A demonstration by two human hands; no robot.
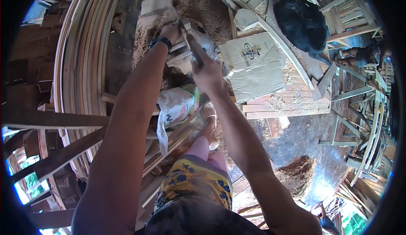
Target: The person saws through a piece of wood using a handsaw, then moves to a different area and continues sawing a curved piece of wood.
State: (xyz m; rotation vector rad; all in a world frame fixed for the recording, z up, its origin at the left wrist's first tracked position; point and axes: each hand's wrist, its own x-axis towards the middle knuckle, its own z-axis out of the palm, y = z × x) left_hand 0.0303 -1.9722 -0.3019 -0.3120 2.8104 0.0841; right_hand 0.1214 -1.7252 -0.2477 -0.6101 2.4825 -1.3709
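My right hand (208, 76) is closed around one end of a long narrow brown bar (195, 48), which slants up and to the left. Motion blur leaves its exact kind unclear. By the bar's far end, my left hand (170, 32), with a dark wristband, has its fingers closed. Whatever it grips is hidden. Under and beside the bar lies a round pale grey thing (206, 41) with dark openings, dusted with shavings. Just below both hands is a pale wooden block (181, 61).
Long stacked boards (82, 53) stand at left. A white plastic sack (175, 108) lies near my legs. Flattened cardboard (258, 82) covers slatted wood (296, 93) at right. Beyond are a black bundle (301, 25), wooden chair frames (353, 15) and another person (363, 56). Wood shavings (146, 44) are scattered around.
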